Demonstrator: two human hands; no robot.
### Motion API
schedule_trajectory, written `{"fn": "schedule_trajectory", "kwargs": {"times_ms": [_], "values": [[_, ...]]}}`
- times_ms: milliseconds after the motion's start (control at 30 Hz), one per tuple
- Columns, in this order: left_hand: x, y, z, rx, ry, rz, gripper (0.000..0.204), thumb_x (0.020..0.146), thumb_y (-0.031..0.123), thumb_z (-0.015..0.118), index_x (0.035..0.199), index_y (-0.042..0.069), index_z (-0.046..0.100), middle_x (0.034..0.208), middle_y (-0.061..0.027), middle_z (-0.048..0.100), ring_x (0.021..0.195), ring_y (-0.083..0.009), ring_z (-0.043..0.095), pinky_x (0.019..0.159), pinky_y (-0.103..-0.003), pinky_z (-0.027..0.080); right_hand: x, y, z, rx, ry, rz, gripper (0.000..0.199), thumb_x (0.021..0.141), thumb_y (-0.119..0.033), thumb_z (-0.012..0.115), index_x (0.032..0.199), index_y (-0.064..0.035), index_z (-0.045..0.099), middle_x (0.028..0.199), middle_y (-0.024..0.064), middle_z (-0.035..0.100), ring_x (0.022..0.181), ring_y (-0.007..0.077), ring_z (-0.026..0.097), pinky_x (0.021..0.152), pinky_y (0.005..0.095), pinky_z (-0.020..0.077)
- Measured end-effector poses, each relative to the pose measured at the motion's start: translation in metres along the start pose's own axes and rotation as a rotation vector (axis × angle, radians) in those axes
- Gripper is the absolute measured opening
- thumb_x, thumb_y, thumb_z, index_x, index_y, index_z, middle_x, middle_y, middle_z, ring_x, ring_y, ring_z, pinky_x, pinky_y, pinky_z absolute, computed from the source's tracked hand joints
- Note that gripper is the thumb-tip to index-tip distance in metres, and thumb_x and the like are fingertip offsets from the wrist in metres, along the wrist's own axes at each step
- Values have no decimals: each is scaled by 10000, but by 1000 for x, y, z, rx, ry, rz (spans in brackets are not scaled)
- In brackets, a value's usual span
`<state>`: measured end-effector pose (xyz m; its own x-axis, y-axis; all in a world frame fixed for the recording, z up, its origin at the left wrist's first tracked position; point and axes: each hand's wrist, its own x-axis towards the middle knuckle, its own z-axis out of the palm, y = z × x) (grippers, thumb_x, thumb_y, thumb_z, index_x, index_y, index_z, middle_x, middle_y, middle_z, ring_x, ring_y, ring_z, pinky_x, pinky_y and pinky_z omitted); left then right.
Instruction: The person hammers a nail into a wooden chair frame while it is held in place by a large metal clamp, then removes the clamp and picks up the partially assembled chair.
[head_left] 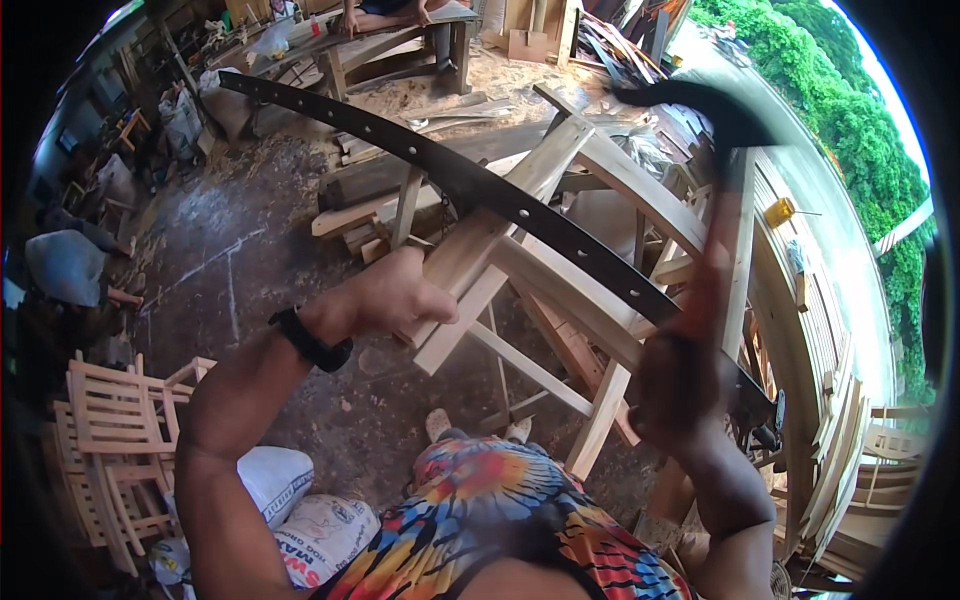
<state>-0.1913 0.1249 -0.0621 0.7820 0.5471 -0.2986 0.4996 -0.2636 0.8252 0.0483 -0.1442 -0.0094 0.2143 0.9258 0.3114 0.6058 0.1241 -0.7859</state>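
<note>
The workshop's dark floor [200,270] is littered with shavings and offcuts, and its right side is opened onto greenery [850,100]. The left fingers [412,285] are clamped on a wooden frame [565,292], held in front of the body; their tips cannot be made out. The right fingers [665,380] are closed around the handle of a hammer [715,240], whose blurred dark head is raised, well apart from the left fingers. A long dark strip [575,248] pierced with holes is seen across the frame; whether it is fastened there cannot be told. A hammering step is judged to be in hand; for any next stroke, the frame would need to be kept steady and the left fingers clear of the head. Farther out, wooden chairs [110,447] are stacked at left near sacks [275,485], and another person's hands [350,22] are seen by a far tabletop [385,28].
</note>
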Motion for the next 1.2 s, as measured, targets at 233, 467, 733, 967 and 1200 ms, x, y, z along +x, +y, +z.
{"fn": "schedule_trajectory", "kwargs": {"times_ms": [233, 467, 733, 967, 1200], "values": [[-5, 2, -4, -47, -21, 3, 481, 715, 251, 817, 995, -102, 647, 890, -130, 670, 780, -196, 655, 674, -347, 524, 24, -19, 12, -279, -71, -184, 626, 978, -6, 477, 1590, -86, 375, 1160, 229, 729, 937, 359, 722, 912, 438, 548], [-7, 12, 0, -90, -117, -124, 507, 744, 283, 822, 1009, -114, 651, 880, -143, 668, 815, -211, 675, 691, -351, 551, 21, -20, 0, -291, -318, 214, 673, 965, -56, 578, 1597, -113, 350, 1302, 272, 645, 1024, 469, 678, 909, 387, 520], [-24, 14, 8, -95, 24, 29, 651, 808, 350, 829, 1245, -80, 609, 1064, -199, 688, 930, -255, 696, 838, -370, 544, -75, -14, -89, -97, 621, 142, 682, 969, -115, 638, 1587, -62, 356, 826, 20, 619, 566, 36, 524, 477, 210, 414], [-54, 67, 47, 608, 630, 208, 608, 822, 199, 821, 1329, -53, 597, 1133, -212, 693, 960, -314, 684, 860, -384, 547, -193, 39, -213, -118, 796, 151, 596, 996, -216, 652, 1518, -26, 439, 796, -34, 538, 507, 29, 472, 415, 200, 349], [-45, 215, 173, 396, 521, 272, 444, 859, 118, 775, 1254, -40, 649, 1017, -144, 698, 897, -214, 667, 826, -352, 539, -279, 126, -296, 2, 726, 315, 455, 928, -134, 682, 1339, 21, 560, 707, -55, 531, 497, 6, 474, 424, 183, 356]]}}
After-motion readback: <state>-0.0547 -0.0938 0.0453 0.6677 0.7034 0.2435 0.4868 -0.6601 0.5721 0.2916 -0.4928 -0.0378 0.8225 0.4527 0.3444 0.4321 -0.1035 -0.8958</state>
